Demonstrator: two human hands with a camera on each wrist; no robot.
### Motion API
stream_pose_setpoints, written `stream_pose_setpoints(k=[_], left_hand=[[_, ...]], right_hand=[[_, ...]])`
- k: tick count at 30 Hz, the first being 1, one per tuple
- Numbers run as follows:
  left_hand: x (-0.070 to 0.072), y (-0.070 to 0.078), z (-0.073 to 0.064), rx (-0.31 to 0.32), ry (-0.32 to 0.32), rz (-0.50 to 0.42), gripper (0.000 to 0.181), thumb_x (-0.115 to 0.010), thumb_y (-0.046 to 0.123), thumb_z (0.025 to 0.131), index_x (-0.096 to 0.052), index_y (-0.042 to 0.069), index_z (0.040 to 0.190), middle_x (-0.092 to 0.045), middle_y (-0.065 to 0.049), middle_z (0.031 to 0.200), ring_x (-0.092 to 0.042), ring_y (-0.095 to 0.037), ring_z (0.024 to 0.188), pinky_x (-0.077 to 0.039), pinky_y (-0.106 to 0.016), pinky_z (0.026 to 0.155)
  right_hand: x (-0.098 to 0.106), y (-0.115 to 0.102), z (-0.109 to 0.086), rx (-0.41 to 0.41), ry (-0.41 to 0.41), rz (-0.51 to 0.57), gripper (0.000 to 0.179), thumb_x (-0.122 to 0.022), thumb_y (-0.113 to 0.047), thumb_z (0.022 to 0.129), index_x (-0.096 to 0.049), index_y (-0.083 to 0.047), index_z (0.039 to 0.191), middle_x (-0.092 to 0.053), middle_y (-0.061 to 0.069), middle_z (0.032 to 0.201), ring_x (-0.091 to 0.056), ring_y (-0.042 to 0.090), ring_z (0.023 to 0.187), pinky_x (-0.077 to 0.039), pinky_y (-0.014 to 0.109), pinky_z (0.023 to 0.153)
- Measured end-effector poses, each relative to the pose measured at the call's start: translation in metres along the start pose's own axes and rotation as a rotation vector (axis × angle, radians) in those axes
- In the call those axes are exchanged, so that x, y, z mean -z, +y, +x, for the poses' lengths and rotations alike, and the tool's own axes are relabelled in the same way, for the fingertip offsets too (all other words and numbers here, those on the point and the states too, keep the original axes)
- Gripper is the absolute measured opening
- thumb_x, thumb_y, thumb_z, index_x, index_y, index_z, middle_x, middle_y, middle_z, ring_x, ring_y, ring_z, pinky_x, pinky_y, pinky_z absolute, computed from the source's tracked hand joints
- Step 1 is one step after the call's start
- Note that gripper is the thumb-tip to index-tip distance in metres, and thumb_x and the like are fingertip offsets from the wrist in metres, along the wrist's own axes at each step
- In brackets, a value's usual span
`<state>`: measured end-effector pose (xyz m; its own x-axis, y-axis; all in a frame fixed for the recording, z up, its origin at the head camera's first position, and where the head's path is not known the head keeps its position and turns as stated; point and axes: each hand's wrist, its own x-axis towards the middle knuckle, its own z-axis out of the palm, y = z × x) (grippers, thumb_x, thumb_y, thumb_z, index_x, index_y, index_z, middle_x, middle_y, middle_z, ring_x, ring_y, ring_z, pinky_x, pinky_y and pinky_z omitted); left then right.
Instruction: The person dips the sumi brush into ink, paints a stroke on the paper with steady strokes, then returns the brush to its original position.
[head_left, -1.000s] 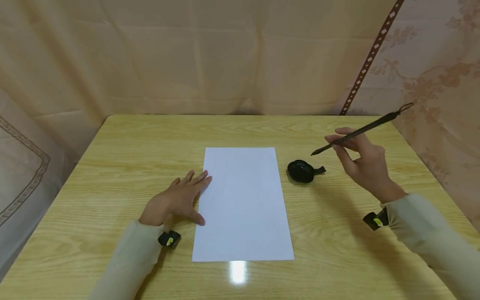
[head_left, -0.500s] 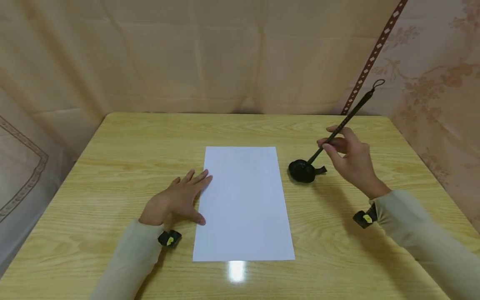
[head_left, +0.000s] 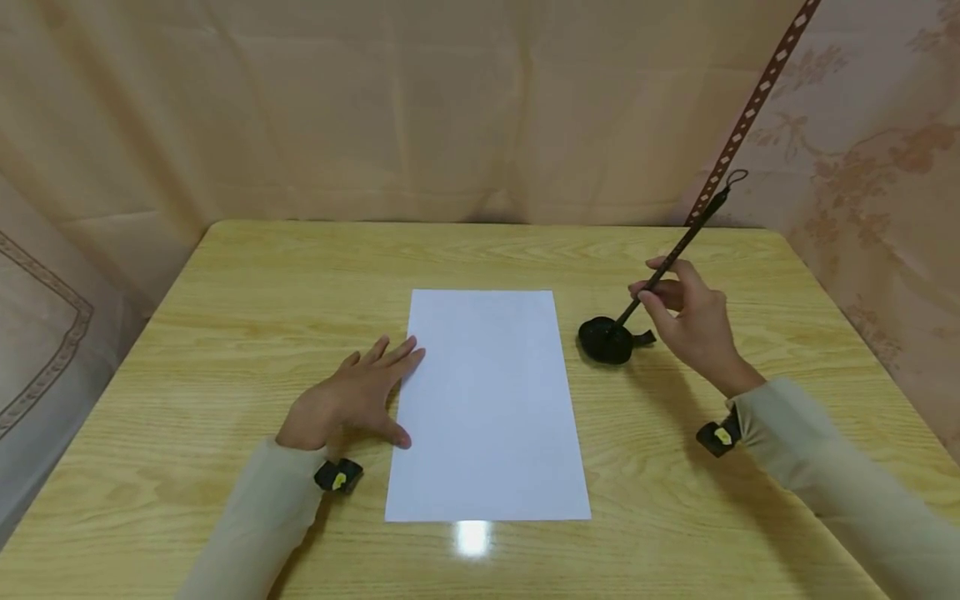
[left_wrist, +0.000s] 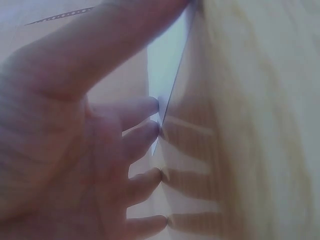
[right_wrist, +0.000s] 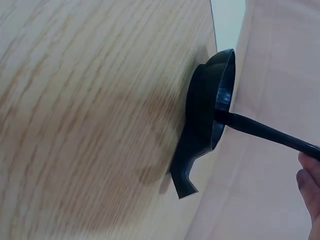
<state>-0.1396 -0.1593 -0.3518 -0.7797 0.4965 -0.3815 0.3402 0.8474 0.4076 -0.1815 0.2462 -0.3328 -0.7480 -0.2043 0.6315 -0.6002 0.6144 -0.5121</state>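
Note:
A dark calligraphy brush (head_left: 678, 247) with a hanging loop at its top slants in my right hand (head_left: 697, 321), pinched between thumb and fingers. Its tip dips inside a small black ink dish (head_left: 600, 343) with a stubby handle; the right wrist view shows the brush (right_wrist: 270, 133) reaching over the dish's (right_wrist: 200, 105) rim. To the left, a white sheet of paper (head_left: 487, 408) lies flat. My left hand (head_left: 352, 400) rests at its left edge with fingers spread, thumb and fingertips touching the paper and table, as the left wrist view also shows.
The wooden table (head_left: 247, 300) carries the paper and dish. A beige curtain (head_left: 360, 117) hangs behind its far edge, and a patterned cloth (head_left: 885, 183) hangs at the right. Light glares on the tabletop just in front of the paper.
My right hand has moved left and lowered the brush from above the dish until its tip is inside, and the brush stands steeper. The left hand has stayed in place.

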Motion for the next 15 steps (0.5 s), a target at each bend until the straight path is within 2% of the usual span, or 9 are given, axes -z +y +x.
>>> stream_pose_setpoints(k=[4,11,15], left_hand=[[-0.0006,-0.0001,0.0004,-0.002,0.006,0.011,0.115,-0.084,0.041,0.066,-0.016,0.010,0.154,-0.005,-0.010,0.161,0.001,-0.042,0.146,-0.007,-0.068,0.110],[-0.0011,0.0001,0.0010,-0.004,0.007,0.009,0.116,-0.085,0.041,0.066,-0.016,0.009,0.153,-0.006,-0.011,0.161,0.001,-0.043,0.146,-0.006,-0.069,0.109],[-0.0007,0.0004,0.0007,0.000,0.005,0.002,0.116,-0.085,0.041,0.066,-0.016,0.009,0.154,-0.005,-0.010,0.161,0.002,-0.042,0.146,-0.006,-0.069,0.110]], right_hand=[[-0.0014,0.0010,-0.0007,0.000,0.011,-0.003,0.042,-0.062,0.011,0.085,-0.047,0.011,0.124,-0.071,0.023,0.093,-0.054,-0.025,0.085,-0.043,-0.001,0.073],[-0.0031,-0.0049,-0.0008,-0.077,0.021,0.095,0.036,-0.057,0.011,0.087,-0.045,0.011,0.121,-0.069,0.023,0.097,-0.060,-0.016,0.090,-0.047,0.003,0.071],[-0.0036,-0.0064,-0.0004,-0.088,0.025,0.147,0.034,-0.055,0.011,0.088,-0.045,0.010,0.121,-0.068,0.007,0.096,-0.063,-0.009,0.089,-0.049,0.006,0.071]])
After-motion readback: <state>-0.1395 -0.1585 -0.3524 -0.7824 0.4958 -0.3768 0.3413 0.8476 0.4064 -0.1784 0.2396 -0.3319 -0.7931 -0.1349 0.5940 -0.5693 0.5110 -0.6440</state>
